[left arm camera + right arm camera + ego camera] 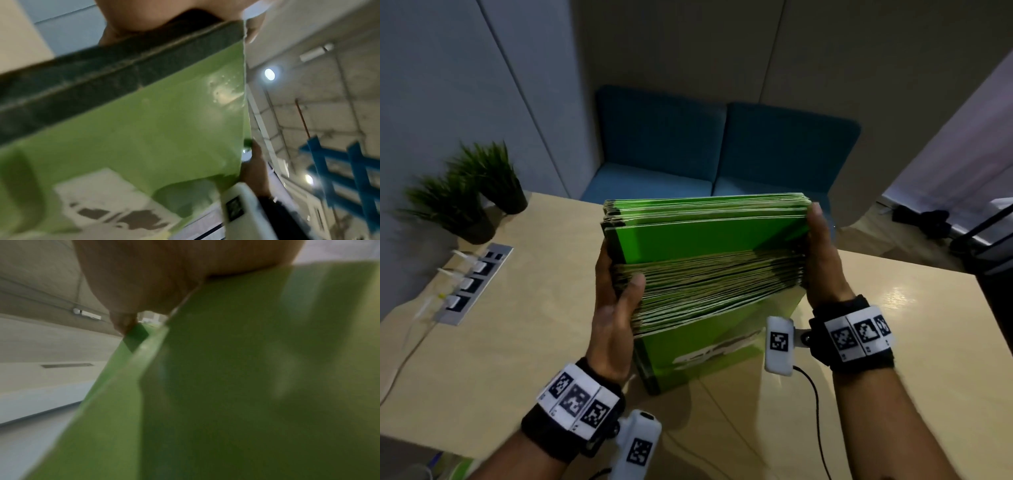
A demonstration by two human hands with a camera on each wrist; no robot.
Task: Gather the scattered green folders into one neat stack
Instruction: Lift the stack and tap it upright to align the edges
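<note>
Both hands are being used on a thick stack of green folders (705, 260): the left hand (616, 301) is being wrapped round the stack's left side, thumb laid across the page edges, while the right hand (822, 260) is being pressed against the right side with its fingers curled behind. The stack is being held tilted above the wooden bench (500, 342), its lower corner being kept close to the surface; contact cannot be told. Two potted plants (465, 195) and a socket strip (472, 284) are being seen at the bench's left.
</note>
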